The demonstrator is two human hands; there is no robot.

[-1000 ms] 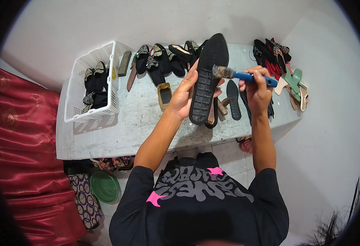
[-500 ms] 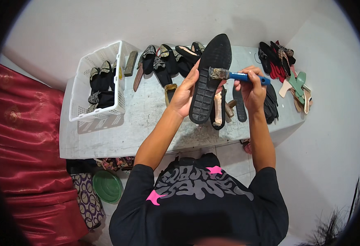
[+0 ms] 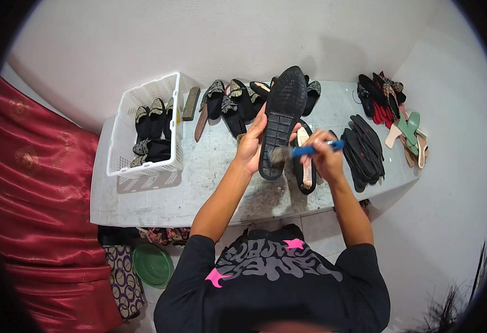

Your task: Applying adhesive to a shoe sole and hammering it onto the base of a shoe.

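Observation:
My left hand [image 3: 250, 145] is closed around the edge of a black shoe sole [image 3: 285, 102], held tilted above the table with its grooved face toward me and the pointed toe away. In my right hand [image 3: 327, 158] is a paintbrush [image 3: 305, 150] with a blue handle, its bristles on the heel part of the sole. Motion blurs the brush and the right fingers a little. The sole's face looks wet and glossy toward the toe. Under my hands lies a black shoe [image 3: 306, 173] with a pale inside, partly hidden by the brush and right hand.
A white plastic basket [image 3: 178, 130] holding patterned black shoes stands on the left of the table [image 3: 199, 191]. Along the wall are more shoes [image 3: 215, 100] and a grey block [image 3: 190, 104]. On the right lie stacked black soles [image 3: 364, 150], red-lined shoes [image 3: 385, 97] and green and beige pieces [image 3: 409, 130].
The brush has moved from the middle of the sole down to its heel end. More of the toe part now shines. The whole view has shifted slightly.

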